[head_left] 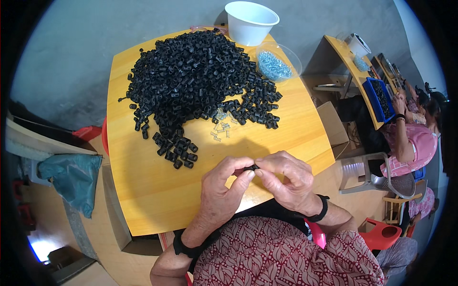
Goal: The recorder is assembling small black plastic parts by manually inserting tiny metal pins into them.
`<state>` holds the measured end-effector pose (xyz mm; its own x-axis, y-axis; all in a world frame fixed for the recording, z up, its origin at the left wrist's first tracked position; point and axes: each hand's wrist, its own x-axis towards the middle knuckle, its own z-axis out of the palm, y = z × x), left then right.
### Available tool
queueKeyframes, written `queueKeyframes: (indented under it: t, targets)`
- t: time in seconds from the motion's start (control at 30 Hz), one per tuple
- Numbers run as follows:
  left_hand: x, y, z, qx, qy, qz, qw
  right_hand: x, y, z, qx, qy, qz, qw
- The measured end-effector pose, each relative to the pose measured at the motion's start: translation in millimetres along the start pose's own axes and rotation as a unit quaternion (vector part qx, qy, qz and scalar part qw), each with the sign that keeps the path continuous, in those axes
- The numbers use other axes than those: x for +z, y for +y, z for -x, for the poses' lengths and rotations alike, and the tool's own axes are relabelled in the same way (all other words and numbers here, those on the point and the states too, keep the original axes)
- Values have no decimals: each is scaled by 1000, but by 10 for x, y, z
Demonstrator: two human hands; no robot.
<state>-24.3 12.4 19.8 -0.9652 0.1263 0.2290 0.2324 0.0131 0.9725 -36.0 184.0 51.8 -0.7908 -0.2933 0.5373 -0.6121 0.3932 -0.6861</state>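
My left hand [223,187] and my right hand [286,181] meet over the near part of the table. Thumb and forefinger of each are pinched on one small black cord lock [251,168], mostly covered by the fingertips. A big heap of black plastic cord-lock parts [186,71] spreads over the far half of the table, with a loose tail reaching toward my left hand. Between the heap and my hands lies a scatter of small metal springs [222,127].
On the yellow wooden table [157,205], a white tub [250,24] and a clear bowl of bluish springs [274,66] stand at the far right edge. A cardboard box [331,124] sits beyond the right edge. Further right, a person in pink [405,143] works at another table with a blue tray [378,100].
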Motion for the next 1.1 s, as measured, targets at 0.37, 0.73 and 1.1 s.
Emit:
queueKeyframes:
  t: [0.37, 0.73, 1.1]
  targets:
    - [108, -160, 81, -78, 30, 163, 983, 46, 42, 112, 38, 11, -45, 998]
    - [82, -123, 57, -114, 5, 236, 965, -139, 152, -70, -122, -66, 138, 981]
    - [119, -163, 86, -123, 15, 231, 965, -143, 119, -120, -86, -82, 73, 990]
